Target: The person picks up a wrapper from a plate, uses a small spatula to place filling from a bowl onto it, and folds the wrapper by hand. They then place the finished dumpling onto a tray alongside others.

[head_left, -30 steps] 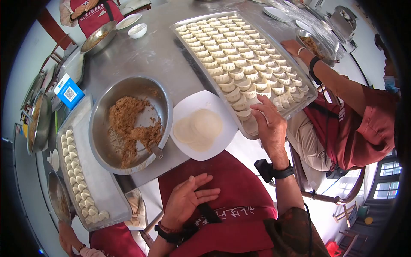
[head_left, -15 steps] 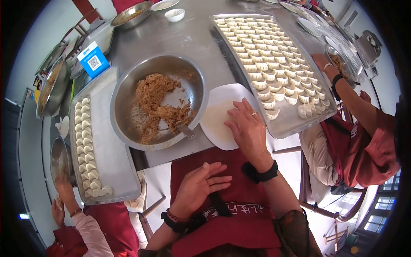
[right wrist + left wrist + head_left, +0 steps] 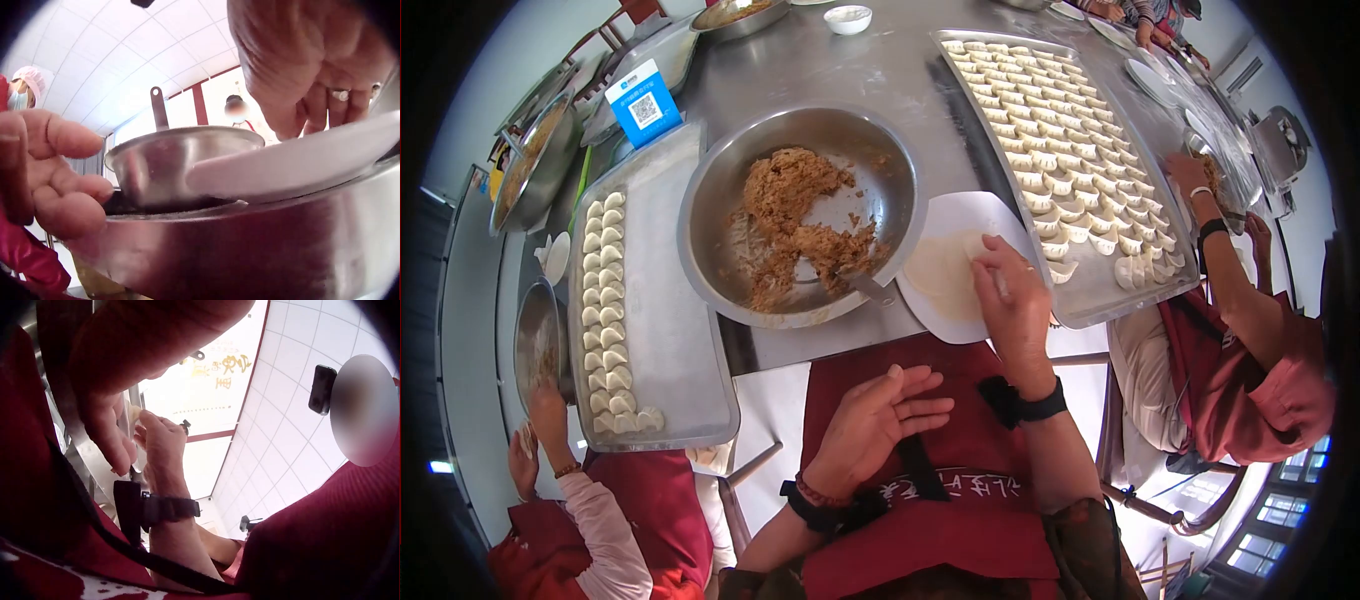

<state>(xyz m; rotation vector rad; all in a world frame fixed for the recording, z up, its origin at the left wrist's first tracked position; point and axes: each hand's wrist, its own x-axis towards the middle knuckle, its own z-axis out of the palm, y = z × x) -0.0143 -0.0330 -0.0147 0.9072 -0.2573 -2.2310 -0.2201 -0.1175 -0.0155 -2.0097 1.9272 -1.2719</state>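
Note:
At the white plate [image 3: 1008, 222] my right hand [image 3: 1015, 305] pinches the edge of a round dumpling wrapper [image 3: 975, 246] between thumb and fingertips. The pale wrapper edge [image 3: 134, 414] also shows at those fingertips in the left wrist view. More flat wrappers [image 3: 935, 268] lie on the plate. My left hand [image 3: 870, 425] is held in front of the apron, fingers loosely extended, with nothing in it. Left of the plate stands a steel bowl [image 3: 700, 240] of brown minced filling [image 3: 795, 185], with a metal handle [image 3: 870, 287] sticking out over its rim.
A tray [image 3: 1090, 310] with rows of pleated dumplings is at the right, and another tray [image 3: 675, 350] with smaller dumplings at the left. A blue QR-code stand [image 3: 643, 105] is behind the left tray. People in red work on both sides.
My right hand has moved from the right-hand tray to the plate and now lifts a wrapper's edge. A dumpling now lies at the tray's near end. My left hand stays open.

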